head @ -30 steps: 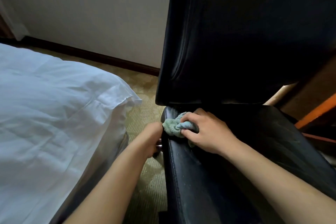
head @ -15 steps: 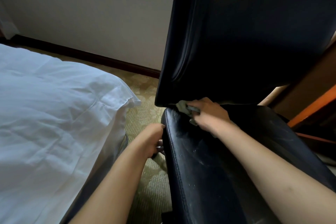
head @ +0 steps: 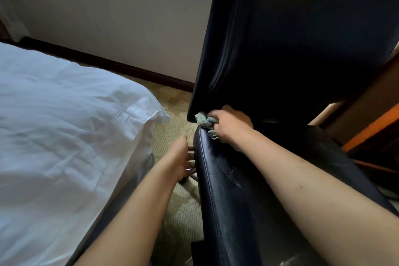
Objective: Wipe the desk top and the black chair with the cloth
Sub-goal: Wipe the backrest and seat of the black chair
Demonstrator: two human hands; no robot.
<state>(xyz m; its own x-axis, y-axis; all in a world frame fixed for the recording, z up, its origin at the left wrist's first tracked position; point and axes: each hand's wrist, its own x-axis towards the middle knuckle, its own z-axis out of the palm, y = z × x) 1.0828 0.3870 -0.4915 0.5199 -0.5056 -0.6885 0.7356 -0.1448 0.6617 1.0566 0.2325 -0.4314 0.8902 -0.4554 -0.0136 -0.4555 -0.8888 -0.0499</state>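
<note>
Black chair, cloth in right hand at seat's back corner.

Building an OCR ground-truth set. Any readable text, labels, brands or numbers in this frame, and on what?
None readable.
black chair: no tag, logo or label on the backrest or seat.
cloth, gripped by the right hand at the seat's back corner: no print or tag visible.
white bedding: plain, no marking.
wall and carpet: no signs; the carpet has only a pattern.
</note>
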